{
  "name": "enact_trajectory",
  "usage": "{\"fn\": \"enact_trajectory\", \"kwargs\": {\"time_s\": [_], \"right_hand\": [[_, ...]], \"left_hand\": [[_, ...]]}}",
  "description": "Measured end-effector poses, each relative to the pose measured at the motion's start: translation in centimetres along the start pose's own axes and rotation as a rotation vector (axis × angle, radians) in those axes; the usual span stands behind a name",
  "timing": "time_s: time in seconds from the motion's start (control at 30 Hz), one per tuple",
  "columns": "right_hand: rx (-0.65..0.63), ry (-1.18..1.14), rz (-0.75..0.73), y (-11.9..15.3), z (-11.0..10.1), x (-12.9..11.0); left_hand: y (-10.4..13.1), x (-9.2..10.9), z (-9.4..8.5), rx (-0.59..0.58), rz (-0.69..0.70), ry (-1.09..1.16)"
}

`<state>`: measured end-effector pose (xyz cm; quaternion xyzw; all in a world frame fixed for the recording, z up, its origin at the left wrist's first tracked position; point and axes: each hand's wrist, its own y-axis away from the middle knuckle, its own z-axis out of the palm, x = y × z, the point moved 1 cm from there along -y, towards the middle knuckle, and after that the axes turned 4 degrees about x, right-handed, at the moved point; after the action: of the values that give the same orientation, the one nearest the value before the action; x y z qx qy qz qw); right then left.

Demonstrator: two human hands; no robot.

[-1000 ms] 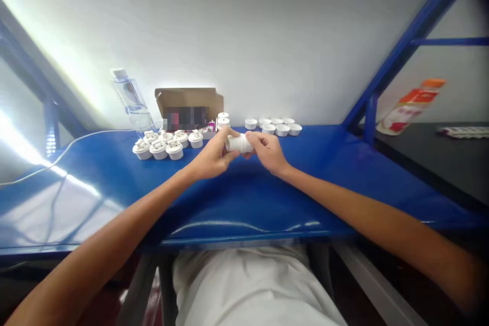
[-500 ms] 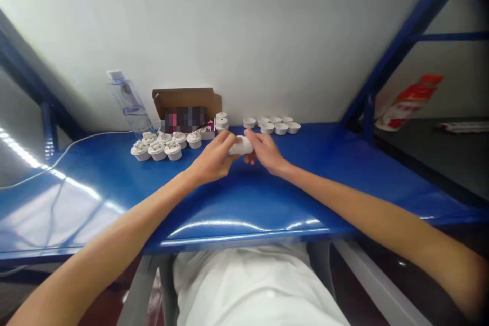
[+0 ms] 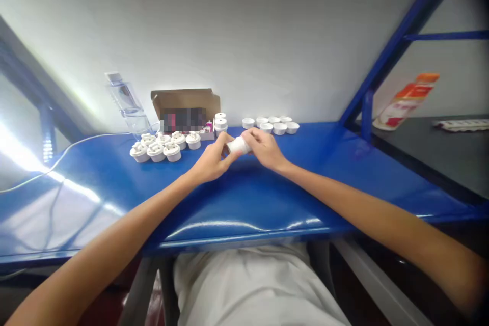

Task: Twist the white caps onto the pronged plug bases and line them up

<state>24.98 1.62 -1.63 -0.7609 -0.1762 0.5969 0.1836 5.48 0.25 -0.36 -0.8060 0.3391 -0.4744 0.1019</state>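
Note:
Between both hands, above the middle of the table, is a small white round plastic housing [image 3: 239,145]. My left hand [image 3: 214,159] grips its left side, with thumb in front and fingers behind. Closed on the right end, my right hand [image 3: 265,148] covers part of the piece. Much of the housing is hidden by fingers, so its inner side cannot be made out. To the left stand several white round housings with raised fittings on top [image 3: 171,150]. Behind the hands, on the right, sit several plain white cups [image 3: 279,128].
An open cardboard box [image 3: 183,97] stands at the back, beside a stack of white round pieces [image 3: 220,123]. A clear bottle [image 3: 132,109] and a white cable [image 3: 87,137] are at left. On the dark surface beyond the blue frame is a red-and-white bottle [image 3: 405,102]. The table [image 3: 244,198] is glossy blue.
The white housing has tilted, its right end now higher. My fingers have shifted around it, the left thumb now lying across its front. Both hands stay in nearly the same place.

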Motion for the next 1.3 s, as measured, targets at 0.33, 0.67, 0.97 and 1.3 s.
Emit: {"fn": "enact_trajectory", "kwargs": {"time_s": [0.33,0.67,0.97,1.3], "right_hand": [[-0.018,0.345,-0.285,-0.9,-0.9,1.3],[-0.052,0.901,-0.271,-9.1,0.2,4.5],[-0.071,1.074,-0.153,-11.7,1.3,4.5],[-0.165,0.902,-0.085,-7.1,-0.1,2.8]], "left_hand": [[-0.1,-1.3,-0.9,-0.103,0.036,-0.389],[-1.3,-0.8,-5.3,0.115,-0.099,-0.808],[-0.9,-1.0,-8.7,0.047,-0.244,-1.219],[-1.0,-2.3,-7.9,0.026,-0.203,-1.156]]}}
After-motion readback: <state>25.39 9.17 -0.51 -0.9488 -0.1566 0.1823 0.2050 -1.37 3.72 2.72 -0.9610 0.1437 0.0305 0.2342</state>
